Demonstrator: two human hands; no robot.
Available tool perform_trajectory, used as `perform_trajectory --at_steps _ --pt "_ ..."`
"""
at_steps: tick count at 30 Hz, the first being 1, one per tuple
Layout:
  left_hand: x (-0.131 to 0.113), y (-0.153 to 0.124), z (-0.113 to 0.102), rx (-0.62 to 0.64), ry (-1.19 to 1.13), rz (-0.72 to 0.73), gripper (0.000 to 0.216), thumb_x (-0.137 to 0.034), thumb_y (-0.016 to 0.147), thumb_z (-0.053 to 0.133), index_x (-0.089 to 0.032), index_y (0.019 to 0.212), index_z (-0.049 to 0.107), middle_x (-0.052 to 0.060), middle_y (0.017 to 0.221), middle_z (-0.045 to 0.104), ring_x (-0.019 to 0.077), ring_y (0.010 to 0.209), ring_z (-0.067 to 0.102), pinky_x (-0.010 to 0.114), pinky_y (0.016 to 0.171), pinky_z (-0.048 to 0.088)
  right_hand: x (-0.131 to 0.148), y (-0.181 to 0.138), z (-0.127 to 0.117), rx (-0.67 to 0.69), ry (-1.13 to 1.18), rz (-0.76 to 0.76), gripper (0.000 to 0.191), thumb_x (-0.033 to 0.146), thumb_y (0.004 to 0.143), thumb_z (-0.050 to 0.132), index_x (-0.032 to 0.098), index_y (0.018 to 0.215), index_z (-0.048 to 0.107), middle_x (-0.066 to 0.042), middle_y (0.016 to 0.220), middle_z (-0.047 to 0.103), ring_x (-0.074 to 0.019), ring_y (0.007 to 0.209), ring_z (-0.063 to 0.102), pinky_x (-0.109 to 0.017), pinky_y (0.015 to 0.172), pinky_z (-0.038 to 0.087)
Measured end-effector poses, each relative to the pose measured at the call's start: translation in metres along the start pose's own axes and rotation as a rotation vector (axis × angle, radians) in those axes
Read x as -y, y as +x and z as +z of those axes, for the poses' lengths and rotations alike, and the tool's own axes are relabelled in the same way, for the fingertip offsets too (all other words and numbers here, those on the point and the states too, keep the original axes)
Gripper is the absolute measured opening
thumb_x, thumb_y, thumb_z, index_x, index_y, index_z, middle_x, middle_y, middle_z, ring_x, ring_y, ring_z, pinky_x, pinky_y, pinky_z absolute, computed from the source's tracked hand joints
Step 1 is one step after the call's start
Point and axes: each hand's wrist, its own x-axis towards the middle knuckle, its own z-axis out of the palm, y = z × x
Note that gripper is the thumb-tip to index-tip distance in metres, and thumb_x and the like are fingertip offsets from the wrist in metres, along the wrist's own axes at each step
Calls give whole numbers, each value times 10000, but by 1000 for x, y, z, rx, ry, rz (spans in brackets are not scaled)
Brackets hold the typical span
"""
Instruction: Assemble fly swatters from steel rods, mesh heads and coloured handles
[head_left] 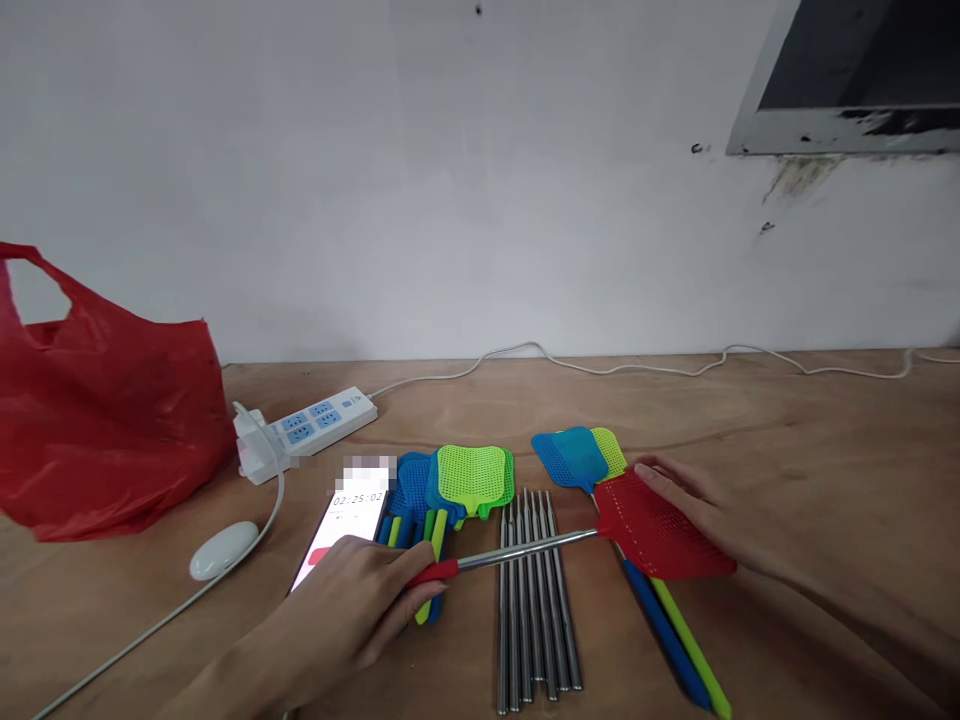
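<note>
A red fly swatter (660, 530) with a thin metal rod and a red grip lies crosswise over the wooden table (825, 450). My left hand (352, 610) is closed round its red grip at the lower left. My right hand (705, 510) rests on the swatter's red mesh head with its fingers stretched out flat. Under that head lie a blue swatter (574, 455) and a yellow-green swatter (611, 450), their handles running toward me. Several bare metal rods (536, 600) lie side by side beneath the red swatter's rod.
A pile of green and blue swatter heads (469, 478) sits left of the rods. A phone (341, 525) showing a timer lies beside my left hand. Further left are a white power strip (307, 428), a white oval device (223, 548) on a cable and a red plastic bag (97, 400).
</note>
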Motion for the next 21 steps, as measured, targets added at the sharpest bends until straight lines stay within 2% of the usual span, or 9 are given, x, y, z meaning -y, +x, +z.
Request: perform_trajectory --at_steps 3,6,14,21 --pt "1 2 2 -37 6 22 509 -417 1091 118 -216 895 542 13 689 643 212 554 601 310 525 329 -2 0 4 -19 180 99 489 651 756 683 244 1019 614 -23 875 729 -224 674 696 -323 558 540" --pt "2 4 4 -52 39 52 515 -397 1093 90 -216 909 536 13 683 648 206 539 601 310 516 326 -1 0 7 -49 254 112 524 617 709 743 250 1043 573 -12 854 727 -216 635 693 -320 537 546" --pt "4 2 8 -52 108 65 538 -383 1091 28 -210 930 511 14 639 635 201 497 598 318 489 309 14 -4 12 -78 243 53 519 612 713 741 264 1041 539 9 795 705 -211 610 682 -318 521 546" --pt "-10 14 5 -80 109 98 561 -380 1085 -3 -215 867 487 10 616 616 200 467 576 314 468 300 30 -13 40 -137 208 53 544 672 651 714 255 954 541 26 713 647 -192 557 625 -291 466 493"
